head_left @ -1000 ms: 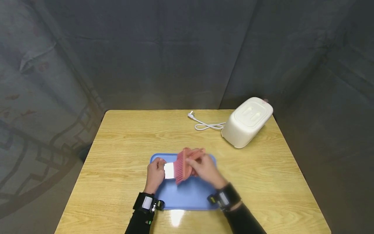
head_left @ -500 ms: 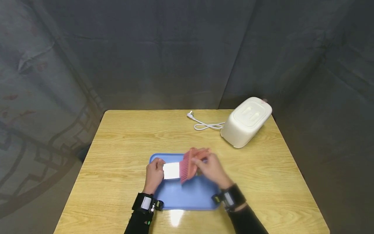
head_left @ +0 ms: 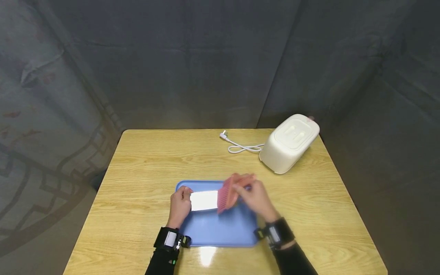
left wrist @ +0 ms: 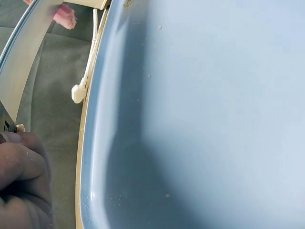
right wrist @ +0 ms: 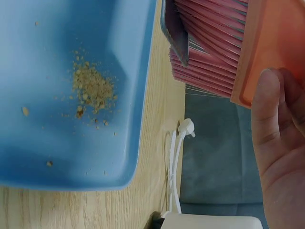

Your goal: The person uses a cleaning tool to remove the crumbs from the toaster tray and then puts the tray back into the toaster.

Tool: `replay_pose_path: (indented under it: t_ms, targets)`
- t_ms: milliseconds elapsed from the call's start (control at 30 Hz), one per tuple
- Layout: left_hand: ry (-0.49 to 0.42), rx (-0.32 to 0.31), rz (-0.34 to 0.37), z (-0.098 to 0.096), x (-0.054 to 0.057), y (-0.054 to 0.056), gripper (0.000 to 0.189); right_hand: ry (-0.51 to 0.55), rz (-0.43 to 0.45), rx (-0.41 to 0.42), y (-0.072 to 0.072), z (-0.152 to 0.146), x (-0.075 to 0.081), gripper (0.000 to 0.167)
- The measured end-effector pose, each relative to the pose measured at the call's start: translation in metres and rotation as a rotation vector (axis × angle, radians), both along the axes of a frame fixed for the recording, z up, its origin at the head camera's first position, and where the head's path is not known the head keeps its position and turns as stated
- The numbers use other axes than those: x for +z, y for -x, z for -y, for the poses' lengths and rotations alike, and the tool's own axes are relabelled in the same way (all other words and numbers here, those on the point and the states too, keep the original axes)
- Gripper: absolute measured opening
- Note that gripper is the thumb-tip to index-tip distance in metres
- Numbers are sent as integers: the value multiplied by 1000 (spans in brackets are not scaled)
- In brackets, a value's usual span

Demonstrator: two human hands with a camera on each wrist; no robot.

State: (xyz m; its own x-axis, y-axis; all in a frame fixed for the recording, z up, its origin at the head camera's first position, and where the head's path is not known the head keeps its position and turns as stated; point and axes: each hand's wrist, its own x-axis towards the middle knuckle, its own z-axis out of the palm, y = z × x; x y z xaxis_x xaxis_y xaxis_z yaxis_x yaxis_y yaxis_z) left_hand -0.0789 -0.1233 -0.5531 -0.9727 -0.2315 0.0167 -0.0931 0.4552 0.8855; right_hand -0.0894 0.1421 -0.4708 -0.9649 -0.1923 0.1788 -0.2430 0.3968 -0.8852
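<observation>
My left hand (head_left: 180,208) pinches one end of a thin, shiny metal crumb tray (head_left: 204,201), held tilted above the blue tray (head_left: 220,233). Glare makes its face look white in the head view. In my right hand (head_left: 257,199) is a pink-orange brush (head_left: 227,195), its bristles on the crumb tray's far end. The right wrist view shows the pink bristles (right wrist: 209,43) bent against the metal edge. Below them, a small heap of yellowish crumbs (right wrist: 93,88) lies in the blue tray, with loose bits scattered around. In the left wrist view curled fingers (left wrist: 21,164) grip the metal end.
A white toaster-like appliance (head_left: 290,143) lies at the table's back right. Its white cord (head_left: 245,148) is looped to its left, ending in a plug (head_left: 224,135). Dark cloth (head_left: 192,76) hangs behind and beside the wooden table (head_left: 144,172).
My right hand has moved the brush to the right along the crumb tray, so more of the metal shows. The left hand has shifted only slightly left.
</observation>
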Motion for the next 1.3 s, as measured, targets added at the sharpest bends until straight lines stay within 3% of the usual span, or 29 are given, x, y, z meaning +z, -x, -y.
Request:
replay_pose_path:
  t_ms: [433, 800, 1300]
  targets:
    - [1, 7, 4, 1, -2, 1, 29, 41, -26, 23, 3, -10, -5, 13]
    - [-8, 2, 17, 1, 0, 1, 29, -57, -46, -112, 0, -9, -4, 21]
    - [2, 16, 12, 0, 0, 1, 29, -104, -89, -185, 0, -8, -2, 20]
